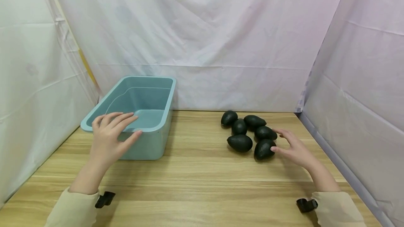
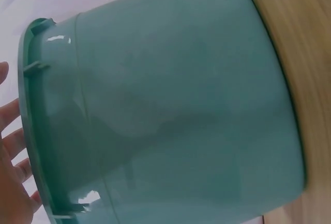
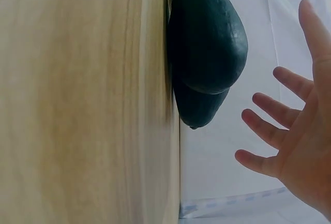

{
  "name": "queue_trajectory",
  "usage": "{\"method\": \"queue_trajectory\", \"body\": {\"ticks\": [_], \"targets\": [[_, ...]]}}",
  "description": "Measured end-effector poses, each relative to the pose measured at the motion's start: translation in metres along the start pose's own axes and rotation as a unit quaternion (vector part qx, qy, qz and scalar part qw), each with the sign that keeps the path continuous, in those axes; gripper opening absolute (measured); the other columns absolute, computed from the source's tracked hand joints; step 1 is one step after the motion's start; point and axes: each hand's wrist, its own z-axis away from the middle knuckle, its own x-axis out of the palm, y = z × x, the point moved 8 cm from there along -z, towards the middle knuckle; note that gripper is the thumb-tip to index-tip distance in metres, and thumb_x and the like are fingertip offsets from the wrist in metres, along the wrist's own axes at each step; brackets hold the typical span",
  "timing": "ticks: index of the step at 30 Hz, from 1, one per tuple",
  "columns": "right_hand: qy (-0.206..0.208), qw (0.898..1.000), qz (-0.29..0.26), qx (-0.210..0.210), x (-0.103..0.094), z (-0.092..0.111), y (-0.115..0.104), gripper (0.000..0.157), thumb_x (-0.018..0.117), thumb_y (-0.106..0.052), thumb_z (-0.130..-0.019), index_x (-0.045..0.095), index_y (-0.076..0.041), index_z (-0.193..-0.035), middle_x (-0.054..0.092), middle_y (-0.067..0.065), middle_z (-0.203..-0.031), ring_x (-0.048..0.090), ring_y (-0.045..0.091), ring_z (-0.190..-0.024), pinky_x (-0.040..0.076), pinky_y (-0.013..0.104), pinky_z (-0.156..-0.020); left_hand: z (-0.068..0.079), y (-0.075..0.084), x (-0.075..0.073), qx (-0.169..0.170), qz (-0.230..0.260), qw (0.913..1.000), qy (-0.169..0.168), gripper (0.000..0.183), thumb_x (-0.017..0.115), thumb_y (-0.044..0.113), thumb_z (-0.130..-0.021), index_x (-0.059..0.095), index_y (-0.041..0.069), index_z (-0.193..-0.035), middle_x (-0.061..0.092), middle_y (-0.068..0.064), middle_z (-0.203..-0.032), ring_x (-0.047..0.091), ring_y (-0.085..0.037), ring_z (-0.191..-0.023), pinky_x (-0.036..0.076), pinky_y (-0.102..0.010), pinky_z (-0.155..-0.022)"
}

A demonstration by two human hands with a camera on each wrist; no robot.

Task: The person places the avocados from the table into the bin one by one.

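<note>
Several dark green avocados (image 1: 240, 143) lie grouped on the right half of the table. My right hand (image 1: 296, 151) is at the right side of the group, thumb tip by the nearest avocado (image 1: 263, 150) and fingertips by the one behind it (image 1: 265, 133). In the right wrist view that hand (image 3: 302, 125) has its fingers spread, with nothing in it. On the left stands a blue-green plastic bin (image 2: 181, 94). My left hand (image 1: 107, 141) hovers at its near rim, fingers spread and holding nothing. The left wrist view shows those fingers (image 2: 14, 144) beside the rim.
The wood-grain table (image 1: 202, 185) carries the bin and the avocados. White cloth (image 1: 208, 27) hangs behind it and along both sides. A black wrist device (image 1: 105, 199) sits at the left cuff, and another one (image 1: 306, 205) at the right cuff.
</note>
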Motion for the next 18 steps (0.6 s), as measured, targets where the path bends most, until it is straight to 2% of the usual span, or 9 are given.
{"method": "queue_trajectory", "body": {"ticks": [4, 10, 18], "targets": [[-0.021, 1.000, -0.011, 0.014, 0.003, 0.001, 0.006, 0.069, 0.071, -0.028, -0.089, 0.037, -0.003, -0.143, 0.037, 0.023, -0.140, 0.038, 0.048, -0.122, 0.034, 0.067, -0.089, 0.005, -0.004, -0.002, -0.001, 0.009, 0.9996, 0.026, 0.055, 0.055, 0.056, -0.091, 0.071, 0.007, -0.109, 0.068, -0.014, -0.108, 0.053, -0.037, -0.102, 0.024, -0.061, -0.091], [-0.044, 0.998, -0.033, 0.023, 0.005, 0.000, 0.011, 0.065, 0.067, -0.024, -0.092, 0.035, 0.001, -0.143, 0.041, 0.028, -0.136, 0.039, 0.051, -0.122, 0.029, 0.068, -0.091, 0.009, -0.008, -0.004, 0.005, 0.012, 0.9986, 0.052, 0.054, 0.058, 0.055, -0.090, 0.072, 0.006, -0.105, 0.069, -0.013, -0.105, 0.055, -0.037, -0.098, 0.026, -0.063, -0.088], [-0.063, 0.997, -0.042, 0.027, 0.010, -0.001, 0.023, 0.061, 0.065, -0.022, -0.094, 0.037, 0.002, -0.142, 0.048, 0.028, -0.131, 0.045, 0.049, -0.117, 0.037, 0.064, -0.088, 0.009, -0.006, -0.009, 0.017, 0.013, 0.9980, 0.060, 0.053, 0.060, 0.053, -0.090, 0.073, 0.003, -0.102, 0.070, -0.014, -0.102, 0.057, -0.038, -0.095, 0.031, -0.057, -0.087]]}}
